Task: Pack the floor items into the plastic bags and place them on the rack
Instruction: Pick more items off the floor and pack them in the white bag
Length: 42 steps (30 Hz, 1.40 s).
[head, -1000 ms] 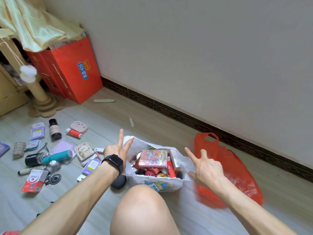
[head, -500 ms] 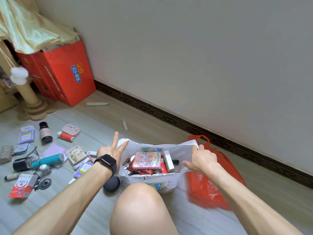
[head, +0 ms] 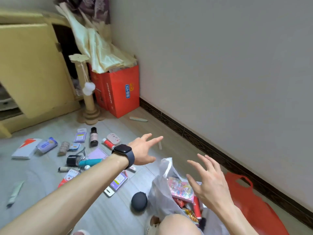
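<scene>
A white plastic bag [head: 160,195] stands open on the floor by my knee, holding a pink patterned box [head: 180,189], a red tube and snack packets. My left hand [head: 144,152], with a dark watch on the wrist, hovers spread and empty above the floor left of the bag. Over the bag's right side my right hand [head: 209,182] is lifted, fingers apart, holding nothing. A flat red plastic bag [head: 254,206] lies to the right. Several small items lie scattered at left, among them a teal bottle [head: 90,161] and a dark bottle [head: 93,136].
A dark round pouch [head: 139,202] lies just left of the white bag. A red paper bag [head: 122,92] and a scratching post [head: 88,99] stand in the corner beside a yellow cabinet [head: 32,70]. The wall runs along the right, with a dark skirting board.
Both hands have let go of the white bag's rim and lifted away with fingers spread. The view has swung left and up, bringing the yellow cabinet into sight.
</scene>
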Tool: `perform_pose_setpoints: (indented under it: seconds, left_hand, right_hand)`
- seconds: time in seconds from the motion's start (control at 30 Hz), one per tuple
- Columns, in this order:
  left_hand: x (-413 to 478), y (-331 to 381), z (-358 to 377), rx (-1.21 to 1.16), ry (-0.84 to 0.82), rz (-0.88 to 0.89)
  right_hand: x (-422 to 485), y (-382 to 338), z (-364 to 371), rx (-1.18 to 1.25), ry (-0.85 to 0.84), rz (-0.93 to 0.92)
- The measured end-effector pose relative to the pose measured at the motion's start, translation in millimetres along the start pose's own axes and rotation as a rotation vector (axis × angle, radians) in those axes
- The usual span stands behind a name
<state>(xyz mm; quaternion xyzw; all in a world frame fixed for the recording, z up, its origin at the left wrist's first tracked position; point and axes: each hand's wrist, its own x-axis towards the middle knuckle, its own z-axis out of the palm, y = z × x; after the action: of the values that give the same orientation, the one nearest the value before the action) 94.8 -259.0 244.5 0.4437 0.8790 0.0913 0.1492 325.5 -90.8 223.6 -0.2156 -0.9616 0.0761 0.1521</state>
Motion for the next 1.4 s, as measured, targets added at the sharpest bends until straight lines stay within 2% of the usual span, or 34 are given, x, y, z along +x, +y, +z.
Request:
perform_pose_setpoints:
  seconds: [0.13,0.23,0.37,0.53,0.7,0.8,0.9,1.07,1.27,1.33,1.4]
  left_hand:
    - [-36.8,-69.6,-22.3,0.122,0.080,-0.161]
    - [-77.3,-127.3,-13.2,0.118,0.041,-0.328]
    - [-136.3,-198.2,26.7,0.061,-0.040,-0.587]
    - [-180.9,-257.5,98.4,-0.044,-0.135,-0.785]
    - [-178.3,-297.3,167.4,-0.090,-0.232,-0.834]
    - [-160.0,-322.0,197.2,-0.094,-0.226,-0.843]
    - [-132.6,-348.5,213.6,-0.061,-0.156,-0.866]
    - [-96.6,-388.2,230.4,-0.088,-0.008,-0.865]
    - [-119.4,-370.8,275.5,-0.111,0.091,-0.869]
    - [-133.7,-360.2,284.9,-0.075,0.064,-0.851]
    - [-146.9,-355.4,285.0,-0.079,-0.003,-0.846]
  right_hand:
    - [33.6,-57.4,20.0,0.145,-0.042,-0.139]
    - [52.9,-98.8,40.8,0.195,-0.127,-0.252]
    - [75.9,-150.6,74.7,0.229,-0.268,-0.407]
    - [99.3,-195.2,136.6,0.130,-0.505,-0.574]
    - [121.2,-223.9,228.3,-0.159,-0.824,-0.722]
    - [140.2,-244.1,280.6,-0.306,-0.981,-0.764]
    - [167.8,-276.8,323.5,-0.317,-0.974,-0.775]
    - [202.8,-339.4,394.9,-0.132,-0.811,-0.737]
    - [173.7,-346.7,430.1,-0.261,-0.764,-0.709]
    - [163.1,-342.9,426.6,-0.241,-0.841,-0.660]
    - [165.7,-340.0,414.7,-0.201,-0.994,-0.626]
